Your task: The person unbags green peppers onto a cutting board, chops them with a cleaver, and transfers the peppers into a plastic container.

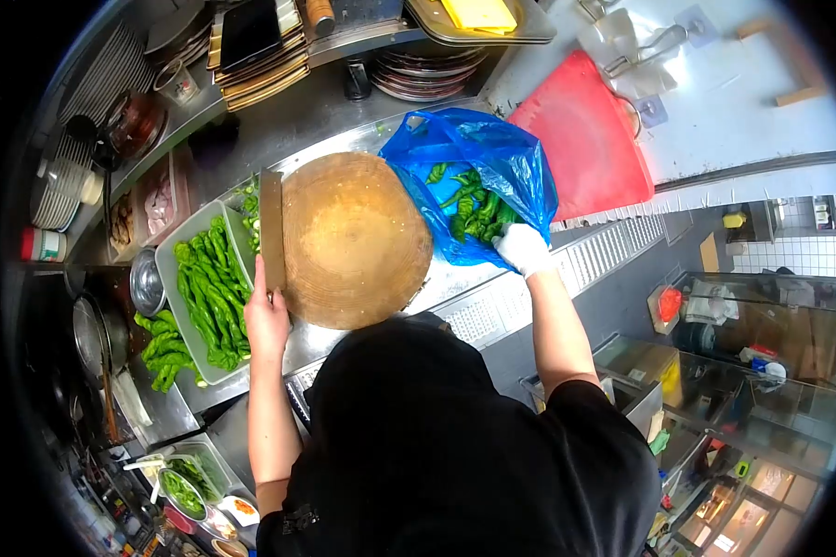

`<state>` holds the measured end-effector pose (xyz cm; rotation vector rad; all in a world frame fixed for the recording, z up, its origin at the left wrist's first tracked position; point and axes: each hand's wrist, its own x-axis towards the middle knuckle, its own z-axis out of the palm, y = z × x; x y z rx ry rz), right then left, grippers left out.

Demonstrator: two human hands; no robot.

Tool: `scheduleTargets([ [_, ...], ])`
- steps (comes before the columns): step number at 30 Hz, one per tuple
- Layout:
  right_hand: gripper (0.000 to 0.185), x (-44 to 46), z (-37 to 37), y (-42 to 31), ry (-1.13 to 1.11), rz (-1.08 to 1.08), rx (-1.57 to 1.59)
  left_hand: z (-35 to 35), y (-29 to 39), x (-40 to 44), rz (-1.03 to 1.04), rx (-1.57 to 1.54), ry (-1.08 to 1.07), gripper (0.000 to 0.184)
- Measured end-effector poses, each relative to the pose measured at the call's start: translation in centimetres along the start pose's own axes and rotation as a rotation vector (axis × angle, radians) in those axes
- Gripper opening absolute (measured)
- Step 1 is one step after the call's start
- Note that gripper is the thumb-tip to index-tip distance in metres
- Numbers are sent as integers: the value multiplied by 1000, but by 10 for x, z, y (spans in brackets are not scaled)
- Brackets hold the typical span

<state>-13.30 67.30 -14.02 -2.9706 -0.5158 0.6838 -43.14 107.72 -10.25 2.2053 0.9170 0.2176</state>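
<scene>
A round wooden chopping block (358, 237) lies on the metal counter. My left hand (267, 320), bare, holds a cleaver (271, 223) whose wide blade stands along the block's left edge. A white glove covers my right hand (522, 249), which is at the lower right rim of an open blue plastic bag (520, 158); its fingers are partly hidden among the dark green peppers (478, 209) inside. Left of the cleaver, long green peppers (209, 288) fill a clear tray (181, 311), and chopped green pieces (250, 200) show in a narrow container beside it.
A red cutting board (585, 139) leans at the upper right, past the bag. Stacked plates (427, 74) and trays (260, 70) line the shelf behind the block. More green peppers (165, 348) and a metal bowl (147, 281) are at the far left.
</scene>
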Motion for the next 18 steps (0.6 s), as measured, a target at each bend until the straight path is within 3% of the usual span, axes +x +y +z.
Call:
scheduleTargets([
  [2,36,17,9,7,180,-17,22,0,1,-10,16,-6,6,75],
  [5,41,32,-5,-4,244,-56,118,2,7,-27,64,27,-35,77],
  [8,53,50,11,3,265,-330,51,10,12,-40,39,55,-101,81],
  [10,72,53,14,1,168,-518,-158,15,7,-46,36,58,-114,83],
  [12,81,52,3,-5,-91,-429,-246,19,5,-51,39,40,-125,83],
  [15,91,96,39,40,70,-763,-273,18,4,-49,32,16,-101,83],
  [17,100,117,39,37,-178,-659,-454,20,2,-47,26,-9,-87,82],
  [18,100,120,38,34,-178,-666,-457,20,1,-47,21,-22,-85,82],
])
